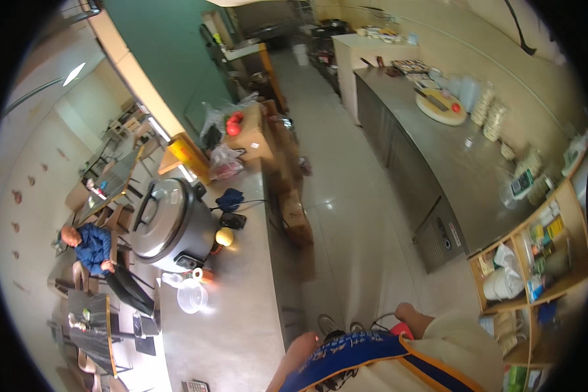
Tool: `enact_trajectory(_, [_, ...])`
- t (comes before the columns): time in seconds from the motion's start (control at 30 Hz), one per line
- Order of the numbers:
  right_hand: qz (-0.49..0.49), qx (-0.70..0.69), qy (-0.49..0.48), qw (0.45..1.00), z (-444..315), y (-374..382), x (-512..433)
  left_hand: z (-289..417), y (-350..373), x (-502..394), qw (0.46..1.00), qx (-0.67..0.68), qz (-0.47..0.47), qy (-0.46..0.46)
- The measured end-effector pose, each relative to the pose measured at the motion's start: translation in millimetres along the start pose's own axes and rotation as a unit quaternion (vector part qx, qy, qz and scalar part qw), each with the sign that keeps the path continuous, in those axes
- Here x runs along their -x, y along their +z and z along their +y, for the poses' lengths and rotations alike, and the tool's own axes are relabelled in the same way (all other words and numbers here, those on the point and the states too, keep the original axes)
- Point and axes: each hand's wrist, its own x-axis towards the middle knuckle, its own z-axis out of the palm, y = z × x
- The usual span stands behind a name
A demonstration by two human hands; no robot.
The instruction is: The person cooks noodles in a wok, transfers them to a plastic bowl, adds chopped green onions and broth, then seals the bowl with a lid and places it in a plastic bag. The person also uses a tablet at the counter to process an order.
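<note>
My left hand [310, 339] is low in front of me by the blue apron [343, 353], which hides most of its fingers. It is nearest the steel counter on my left. My right hand [407, 313] is on the other side of the apron. Close to it are a red object [402, 330] and a thin dark loop [383, 317]; whether the hand grips either is unclear. On the left counter [240, 313] stand a large rice cooker [176, 220], a clear plastic tub [192, 296], a yellow round fruit [224, 236] and a calculator [194, 386].
A tiled aisle [343, 220] runs ahead between the counters. Cardboard boxes [294, 215] line its left side. The right steel counter [421, 132] holds a round cutting board [443, 115] with a cleaver [433, 100]. A wooden shelf [526, 299] is at my right. A seated person [93, 247] is beyond the cooker.
</note>
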Motion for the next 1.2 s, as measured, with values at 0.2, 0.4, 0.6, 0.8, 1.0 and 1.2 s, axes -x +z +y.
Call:
enact_trajectory(0.2, [0.003,-0.091,0.07,0.993,-23,-22,-4,6,-94,-65,0.998,-0.039,-0.04,0.009])
enact_trajectory(0.4, [0.172,-0.304,0.109,0.931,-60,-69,-5,21,-131,-135,0.968,-0.186,-0.124,0.11])
enact_trajectory(0.6, [0.111,-0.353,0.234,0.899,-33,-38,24,88,-140,-207,0.953,-0.205,-0.179,0.133])
enact_trajectory(0.8, [0.003,-0.277,0.264,0.924,67,8,22,123,-123,-292,0.98,-0.104,-0.166,0.039])
enact_trajectory(1.0, [0.024,-0.261,0.2,0.944,159,-64,-10,95,-95,-359,0.983,-0.092,-0.154,-0.046])
enact_trajectory(1.2, [0.143,-0.29,0.208,0.923,251,-137,-80,1,-48,-421,0.927,0.179,-0.139,-0.301])
